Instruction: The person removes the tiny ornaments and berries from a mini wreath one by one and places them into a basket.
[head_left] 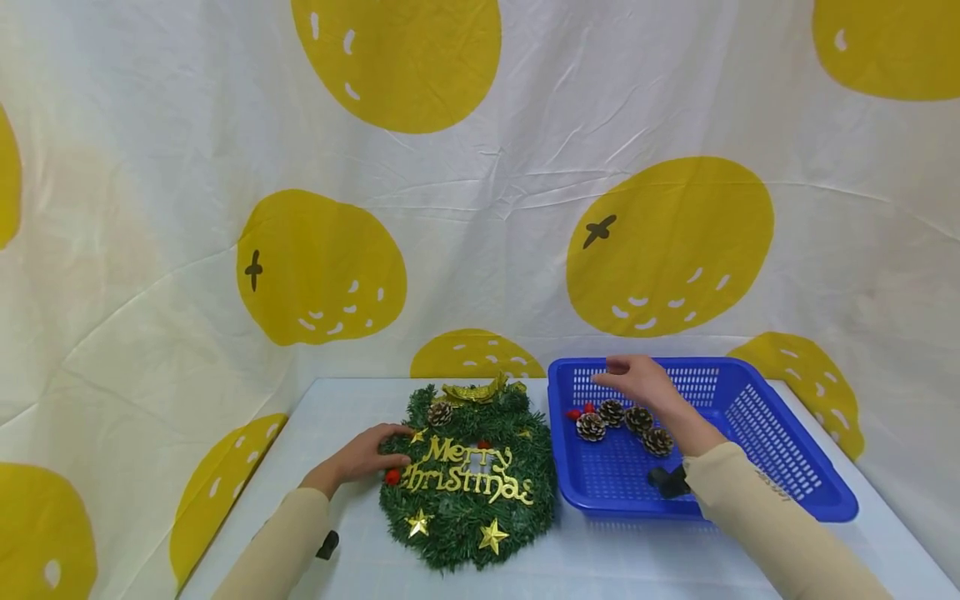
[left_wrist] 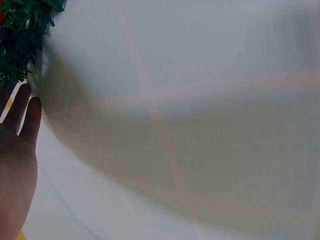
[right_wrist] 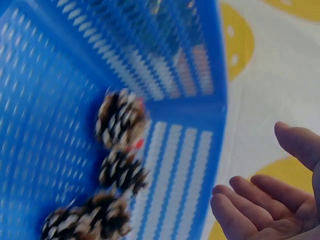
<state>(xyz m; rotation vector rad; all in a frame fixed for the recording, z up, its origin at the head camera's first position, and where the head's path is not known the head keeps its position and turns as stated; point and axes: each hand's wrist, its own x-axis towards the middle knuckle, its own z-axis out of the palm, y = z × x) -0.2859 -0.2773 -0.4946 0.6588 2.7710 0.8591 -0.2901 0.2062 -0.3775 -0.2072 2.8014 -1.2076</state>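
Note:
A green Christmas wreath (head_left: 517, 521) lies on the table, with gold "Merry Christmas" lettering (head_left: 468, 479), gold stars (head_left: 492, 536), a pine cone (head_left: 439, 413) and a gold bow (head_left: 476, 392) on it. At its left edge rests my left hand (head_left: 367, 454), fingers extended over the greenery near a red berry (head_left: 392, 477). My right hand (head_left: 641, 383) hovers over the blue basket (head_left: 600, 479), fingers loosely bent and thumb apart, holding nothing. Several pine cones (head_left: 591, 427) and red berries (head_left: 574, 414) lie inside; the right wrist view shows the pine cones (right_wrist: 120, 120) by the basket's side wall.
The white table (head_left: 330, 417) runs back to a pale curtain (head_left: 487, 267) printed with yellow fruit. The basket's raised perforated wall (head_left: 787, 442) stands right of the wreath, its left side close beside the greenery.

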